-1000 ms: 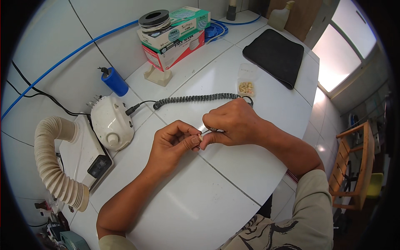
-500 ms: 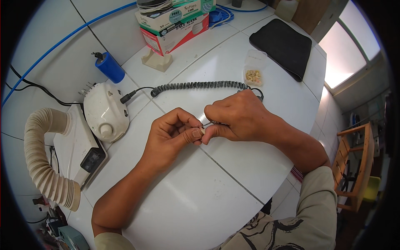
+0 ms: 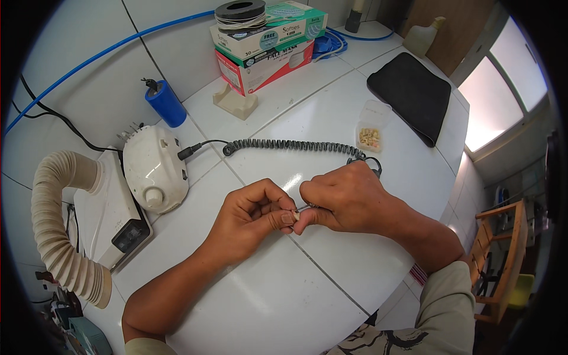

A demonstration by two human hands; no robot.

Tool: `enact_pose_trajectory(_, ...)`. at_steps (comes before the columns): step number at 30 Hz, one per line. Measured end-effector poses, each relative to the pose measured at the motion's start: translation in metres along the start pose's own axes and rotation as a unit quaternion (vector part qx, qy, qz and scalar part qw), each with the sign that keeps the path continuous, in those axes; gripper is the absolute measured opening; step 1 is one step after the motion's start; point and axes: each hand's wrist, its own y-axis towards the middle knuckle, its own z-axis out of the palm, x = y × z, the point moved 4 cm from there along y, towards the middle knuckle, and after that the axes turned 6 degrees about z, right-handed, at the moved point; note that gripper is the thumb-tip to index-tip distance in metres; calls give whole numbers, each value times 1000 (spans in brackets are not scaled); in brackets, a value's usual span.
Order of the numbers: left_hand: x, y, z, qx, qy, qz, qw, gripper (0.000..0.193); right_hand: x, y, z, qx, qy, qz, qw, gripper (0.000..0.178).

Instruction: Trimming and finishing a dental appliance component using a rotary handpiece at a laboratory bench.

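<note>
Here are both hands, close together over the white table, and the action is all at the fingertips! The left hand pinches a small pale piece between thumb and forefinger, its other fingers curled in behind. In comes the right hand, fist wrapped around a slim metal tool, most of it hidden in the grip, with the shaft pointing at the piece. The right thumb sits right up against it (touching or just shy, I cannot tell).

Beyond the knuckles, a coiled black cord stretches left across the tiles to the white control unit, knob facing us. Beside that, a ribbed hose arches over on the far left. Up past the right hand, a clear case stands with its lid open, pale bits heaped inside, and a black mat lies further right. At the back, a spool tops two stacked boxes, a cream stand just in front of them, a blue cylinder leaning by the wall to the left.
</note>
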Motion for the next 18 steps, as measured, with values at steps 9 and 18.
enact_pose_trajectory(9,0,1,-1,5,-1,16,1000,5,1,2,0,46,-43,18,998,54)
enact_pose_trajectory(18,0,1,-1,2,30,5,1000,5,0,0,3,40,-32,29,998,56)
